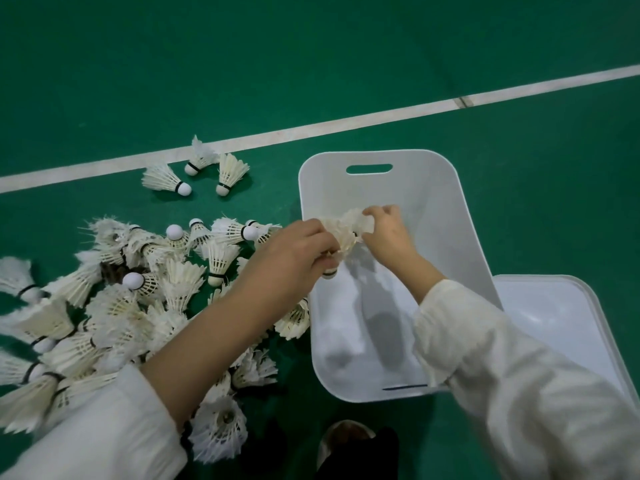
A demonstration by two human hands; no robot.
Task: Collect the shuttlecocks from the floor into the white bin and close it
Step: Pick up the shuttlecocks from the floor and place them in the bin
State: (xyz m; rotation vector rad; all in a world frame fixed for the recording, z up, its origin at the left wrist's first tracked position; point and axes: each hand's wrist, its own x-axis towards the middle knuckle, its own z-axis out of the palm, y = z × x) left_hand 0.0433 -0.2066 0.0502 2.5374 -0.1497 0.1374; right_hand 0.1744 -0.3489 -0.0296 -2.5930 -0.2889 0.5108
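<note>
Shuttlecocks over open bin
Left hand (294, 251) and right hand (388, 233) both clamped on shuttlecocks (349, 230) directly above white bin (450, 216); floor pile (138, 299) nearer left.

A white court line (311, 128) crosses the green floor (346, 46) diagonally; a shoe (341, 441) sits well below it, at the bottom edge.
</note>
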